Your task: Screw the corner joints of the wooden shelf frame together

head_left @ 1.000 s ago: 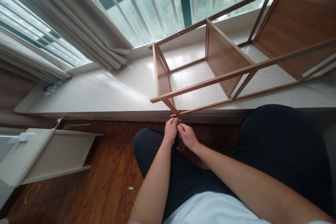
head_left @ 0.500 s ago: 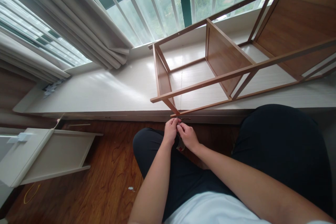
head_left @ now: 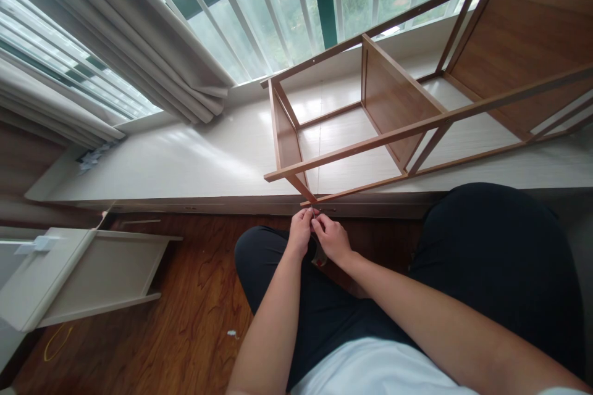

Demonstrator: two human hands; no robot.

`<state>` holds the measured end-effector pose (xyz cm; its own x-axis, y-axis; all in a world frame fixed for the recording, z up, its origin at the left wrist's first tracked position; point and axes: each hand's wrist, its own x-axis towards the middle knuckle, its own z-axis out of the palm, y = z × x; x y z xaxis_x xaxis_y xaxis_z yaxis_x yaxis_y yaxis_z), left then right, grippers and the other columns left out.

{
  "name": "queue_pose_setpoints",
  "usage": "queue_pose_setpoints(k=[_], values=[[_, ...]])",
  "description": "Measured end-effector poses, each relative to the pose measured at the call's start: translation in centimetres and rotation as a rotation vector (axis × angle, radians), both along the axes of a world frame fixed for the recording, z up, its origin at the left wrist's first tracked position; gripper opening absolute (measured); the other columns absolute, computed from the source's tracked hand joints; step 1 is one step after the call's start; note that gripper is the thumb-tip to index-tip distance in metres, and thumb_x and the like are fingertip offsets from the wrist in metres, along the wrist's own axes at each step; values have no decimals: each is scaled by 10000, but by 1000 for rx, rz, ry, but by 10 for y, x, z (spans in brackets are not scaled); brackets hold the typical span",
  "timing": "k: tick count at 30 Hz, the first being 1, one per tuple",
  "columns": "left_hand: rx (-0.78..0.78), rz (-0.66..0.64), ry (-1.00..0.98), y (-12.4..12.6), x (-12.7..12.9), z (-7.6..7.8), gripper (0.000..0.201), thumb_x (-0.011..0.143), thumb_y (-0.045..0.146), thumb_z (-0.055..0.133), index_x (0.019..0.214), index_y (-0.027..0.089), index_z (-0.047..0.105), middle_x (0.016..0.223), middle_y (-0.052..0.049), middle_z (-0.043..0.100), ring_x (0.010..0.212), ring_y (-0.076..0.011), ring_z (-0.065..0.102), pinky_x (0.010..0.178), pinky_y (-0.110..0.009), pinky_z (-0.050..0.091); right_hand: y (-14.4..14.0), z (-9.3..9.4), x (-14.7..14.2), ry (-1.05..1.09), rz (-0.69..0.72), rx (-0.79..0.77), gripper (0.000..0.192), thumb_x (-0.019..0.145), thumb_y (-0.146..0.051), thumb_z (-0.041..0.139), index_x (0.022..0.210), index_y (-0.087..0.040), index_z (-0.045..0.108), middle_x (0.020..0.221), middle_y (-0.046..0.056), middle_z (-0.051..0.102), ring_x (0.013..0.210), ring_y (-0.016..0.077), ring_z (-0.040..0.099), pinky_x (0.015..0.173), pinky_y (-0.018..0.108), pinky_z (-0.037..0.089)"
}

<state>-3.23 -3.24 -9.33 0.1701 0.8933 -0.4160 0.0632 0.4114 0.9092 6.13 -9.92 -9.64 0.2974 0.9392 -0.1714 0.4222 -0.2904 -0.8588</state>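
The left hand [head_left: 301, 231] and right hand [head_left: 330, 237] are held together, fingertips touching, both pinched on a small item too small to be identified. Just above the fingertips, the lower corner of the wooden shelf frame [head_left: 296, 163] is found, laid on its side on the white ledge [head_left: 185, 160].

Bright window [head_left: 287, 6], curtains [head_left: 152, 55], perhaps wooden floor [head_left: 185, 315]

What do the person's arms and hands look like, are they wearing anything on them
Both forearms are bare, with no sleeves reaching them. The left hand and right hand wear no gloves, and no watch, ring or bracelet shows. A white top shows at the picture's bottom edge.
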Motion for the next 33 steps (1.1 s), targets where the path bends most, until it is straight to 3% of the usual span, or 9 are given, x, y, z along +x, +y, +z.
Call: queue_pose_setpoints(k=[14, 16, 21, 25, 33], values=[[21, -19, 0, -1, 1, 0, 345, 750, 485, 730, 779, 144, 689, 671, -5, 606, 598, -114, 529, 530, -215, 397, 3, -4, 1, -16, 9, 16, 290, 995, -361, 433, 930, -250, 693, 788, 56, 732, 682, 215, 624, 594, 283, 278], [33, -23, 5, -1, 1, 0, 349, 755, 488, 728, 770, 143, 683, 639, 6, 581, 567, -104, 510, 504, -207, 379, 4, -7, 1, 150, -52, 46, 257, 964, -350, 477, 845, -240, 677, 724, 43, 689, 651, 201, 588, 599, 279, 288], [56, -65, 8, -3, 2, 2, 362, 802, 519, 681, 773, 161, 637, 464, 76, 428, 370, -81, 388, 376, -206, 290, 8, -12, -9, 861, -154, 81, 330, 918, -405, 475, 649, -222, 531, 509, -26, 493, 473, 138, 421, 503, 254, 305], [5, -64, 8, -6, 3, 5, 365, 810, 533, 676, 816, 174, 614, 430, 97, 414, 289, -84, 374, 326, -207, 259, 9, -10, -17, 1085, -133, -2, 278, 894, -427, 388, 717, -234, 483, 490, -48, 467, 383, 124, 346, 400, 244, 276], [8, -55, 18, -6, 2, 8, 334, 816, 496, 685, 828, 169, 620, 463, 85, 459, 285, -82, 400, 302, -201, 268, 8, -7, -13, 1330, -94, -77, 234, 834, -451, 466, 755, -232, 485, 511, -56, 458, 395, 112, 346, 380, 222, 257]])
